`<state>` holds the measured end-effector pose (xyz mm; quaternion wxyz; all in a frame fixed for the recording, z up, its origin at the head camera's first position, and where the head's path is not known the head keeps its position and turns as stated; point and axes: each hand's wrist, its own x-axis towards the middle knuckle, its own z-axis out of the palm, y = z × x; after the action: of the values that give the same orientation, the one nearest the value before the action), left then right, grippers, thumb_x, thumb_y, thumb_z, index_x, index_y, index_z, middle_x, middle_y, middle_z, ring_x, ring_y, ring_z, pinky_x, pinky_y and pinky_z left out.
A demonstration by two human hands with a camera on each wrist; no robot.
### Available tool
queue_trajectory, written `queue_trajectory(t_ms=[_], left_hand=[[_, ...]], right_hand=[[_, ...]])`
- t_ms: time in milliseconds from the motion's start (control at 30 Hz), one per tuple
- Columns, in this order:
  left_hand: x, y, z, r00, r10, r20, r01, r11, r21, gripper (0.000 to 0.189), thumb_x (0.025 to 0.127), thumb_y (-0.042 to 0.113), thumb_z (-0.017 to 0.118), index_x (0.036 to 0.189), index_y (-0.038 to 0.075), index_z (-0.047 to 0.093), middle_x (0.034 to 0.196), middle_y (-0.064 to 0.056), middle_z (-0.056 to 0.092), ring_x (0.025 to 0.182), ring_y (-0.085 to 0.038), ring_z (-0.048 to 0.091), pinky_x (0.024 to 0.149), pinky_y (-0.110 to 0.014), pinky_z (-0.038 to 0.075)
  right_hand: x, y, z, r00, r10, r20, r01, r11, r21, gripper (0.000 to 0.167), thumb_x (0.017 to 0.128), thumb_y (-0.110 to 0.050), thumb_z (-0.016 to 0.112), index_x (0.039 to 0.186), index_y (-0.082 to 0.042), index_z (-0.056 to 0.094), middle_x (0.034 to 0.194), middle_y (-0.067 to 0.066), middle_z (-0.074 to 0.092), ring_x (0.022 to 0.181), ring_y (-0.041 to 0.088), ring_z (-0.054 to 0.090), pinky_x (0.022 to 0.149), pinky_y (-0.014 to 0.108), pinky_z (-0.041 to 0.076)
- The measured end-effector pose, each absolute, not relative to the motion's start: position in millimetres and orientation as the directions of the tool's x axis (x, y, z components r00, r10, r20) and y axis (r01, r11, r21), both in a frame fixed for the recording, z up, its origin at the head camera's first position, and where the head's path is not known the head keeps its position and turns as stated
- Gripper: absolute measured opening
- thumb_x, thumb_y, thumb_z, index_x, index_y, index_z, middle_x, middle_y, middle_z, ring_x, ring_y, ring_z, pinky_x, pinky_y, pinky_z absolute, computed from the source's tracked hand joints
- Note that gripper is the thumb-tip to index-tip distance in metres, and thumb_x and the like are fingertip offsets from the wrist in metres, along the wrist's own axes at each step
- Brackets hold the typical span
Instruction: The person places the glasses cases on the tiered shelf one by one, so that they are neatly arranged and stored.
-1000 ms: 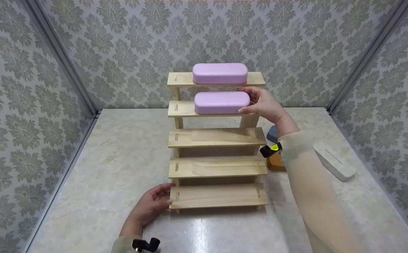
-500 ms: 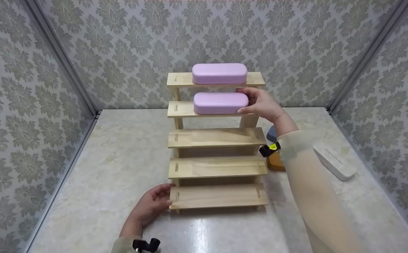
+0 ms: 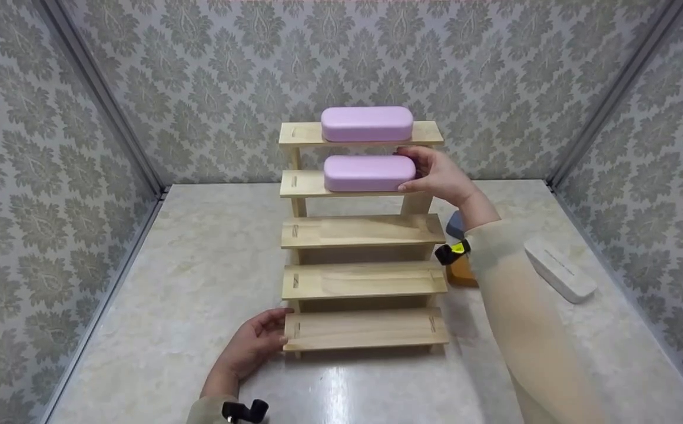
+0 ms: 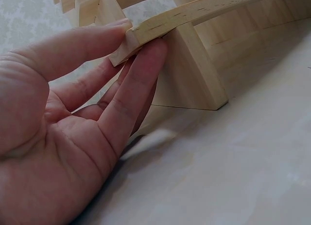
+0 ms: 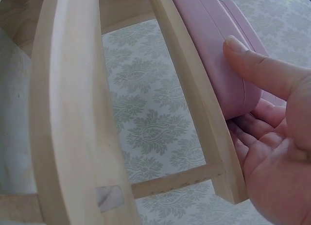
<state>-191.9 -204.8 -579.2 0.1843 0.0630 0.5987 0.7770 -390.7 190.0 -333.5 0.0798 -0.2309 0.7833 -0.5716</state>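
Note:
A stepped wooden rack [image 3: 365,232] with several shelves stands mid-table. On its second shelf from the top sits a pink glasses case [image 3: 370,173]. My right hand [image 3: 444,176] grips the right end of this case, thumb on the front face and fingers behind, as the right wrist view also shows at the case [image 5: 218,55]. Down at the lowest shelf [image 3: 365,328], my left hand [image 3: 256,338] pinches the left end of the board [image 4: 146,33] between thumb and fingers. Another pink case [image 3: 367,123] rests on the top shelf.
A white case [image 3: 559,271] lies on the table to the right. Beside the rack, an orange case [image 3: 462,272] and a blue-grey case [image 3: 455,225] are partly hidden by my right arm. Patterned walls enclose the table [image 3: 200,253] at the back and sides.
The pink case on the second shelf has shifted very slightly left with my right hand on it. My left hand keeps its place on the lowest shelf.

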Motion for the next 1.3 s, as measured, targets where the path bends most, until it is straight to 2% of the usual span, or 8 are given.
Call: queue_trajectory(t_ms=[233, 500, 633, 767, 867, 1067, 1200, 1300], left_hand=[[-191, -205, -578, -0.923, 0.363, -0.124, -0.213, -0.215, 0.953, 0.061, 0.089, -0.007, 0.069, 0.145, -0.004, 0.045, 0.125, -0.003, 0.062, 0.113, -0.015, 0.066, 0.094, -0.026, 0.059], [-192, -205, -580, -0.928, 0.352, -0.125, -0.208, -0.207, 0.956, 0.058, 0.088, -0.007, 0.069, 0.142, -0.002, 0.048, 0.128, 0.000, 0.063, 0.116, -0.014, 0.064, 0.097, -0.026, 0.058], [-192, -204, -579, -0.925, 0.364, -0.113, -0.201, -0.215, 0.956, 0.059, 0.088, -0.008, 0.068, 0.143, -0.004, 0.045, 0.128, 0.000, 0.062, 0.116, -0.014, 0.065, 0.097, -0.026, 0.058], [-191, -203, -578, -0.926, 0.357, -0.125, -0.213, -0.217, 0.953, 0.061, 0.088, -0.008, 0.067, 0.144, -0.007, 0.043, 0.126, -0.002, 0.061, 0.115, -0.015, 0.065, 0.098, -0.026, 0.058], [-190, -202, -577, -0.928, 0.341, -0.148, -0.227, -0.206, 0.952, 0.062, 0.087, -0.008, 0.068, 0.144, -0.009, 0.041, 0.126, -0.004, 0.061, 0.115, -0.015, 0.065, 0.099, -0.026, 0.057], [-190, -202, -575, -0.929, 0.342, -0.145, -0.224, -0.204, 0.953, 0.064, 0.087, -0.008, 0.068, 0.144, -0.011, 0.039, 0.127, -0.004, 0.060, 0.116, -0.015, 0.064, 0.100, -0.027, 0.057], [-191, -203, -576, -0.925, 0.355, -0.134, -0.218, -0.208, 0.953, 0.063, 0.087, -0.008, 0.067, 0.144, -0.010, 0.041, 0.127, -0.003, 0.061, 0.116, -0.015, 0.064, 0.099, -0.027, 0.057], [-191, -204, -578, -0.923, 0.363, -0.129, -0.219, -0.217, 0.951, 0.061, 0.088, -0.009, 0.067, 0.144, -0.007, 0.043, 0.126, -0.002, 0.062, 0.115, -0.014, 0.064, 0.099, -0.027, 0.057]], right_hand=[[-386, 197, -334, -0.886, -0.443, 0.138, -0.265, 0.240, -0.934, 0.078, 0.085, 0.012, 0.074, 0.154, 0.006, 0.038, 0.160, 0.022, 0.041, 0.151, 0.032, 0.040, 0.124, 0.037, 0.038], [-380, 211, -336, -0.890, -0.425, 0.161, -0.261, 0.186, -0.947, 0.072, 0.088, 0.015, 0.067, 0.153, 0.008, 0.037, 0.159, 0.026, 0.040, 0.149, 0.038, 0.041, 0.124, 0.046, 0.036], [-377, 220, -338, -0.895, -0.404, 0.188, -0.278, 0.178, -0.944, 0.070, 0.089, 0.015, 0.066, 0.152, 0.008, 0.039, 0.158, 0.026, 0.042, 0.149, 0.039, 0.041, 0.122, 0.041, 0.040], [-372, 228, -340, -0.904, -0.373, 0.207, -0.294, 0.194, -0.936, 0.069, 0.090, 0.012, 0.067, 0.153, 0.006, 0.040, 0.157, 0.025, 0.043, 0.148, 0.039, 0.042, 0.110, 0.026, 0.050], [-369, 235, -342, -0.906, -0.359, 0.223, -0.309, 0.201, -0.930, 0.068, 0.091, 0.009, 0.068, 0.153, 0.005, 0.041, 0.157, 0.025, 0.044, 0.147, 0.039, 0.044, 0.103, 0.020, 0.054], [-363, 250, -347, -0.923, -0.305, 0.235, -0.315, 0.244, -0.917, 0.065, 0.093, 0.001, 0.071, 0.152, 0.001, 0.044, 0.154, 0.021, 0.050, 0.144, 0.031, 0.049, 0.122, 0.040, 0.040], [-357, 262, -350, -0.933, -0.271, 0.238, -0.307, 0.248, -0.919, 0.064, 0.094, -0.003, 0.072, 0.152, 0.000, 0.045, 0.153, 0.021, 0.051, 0.141, 0.025, 0.052, 0.126, 0.052, 0.031], [-353, 270, -354, -0.935, -0.250, 0.250, -0.311, 0.243, -0.919, 0.063, 0.094, -0.003, 0.072, 0.151, -0.001, 0.046, 0.152, 0.019, 0.052, 0.137, 0.019, 0.054, 0.126, 0.056, 0.028]])
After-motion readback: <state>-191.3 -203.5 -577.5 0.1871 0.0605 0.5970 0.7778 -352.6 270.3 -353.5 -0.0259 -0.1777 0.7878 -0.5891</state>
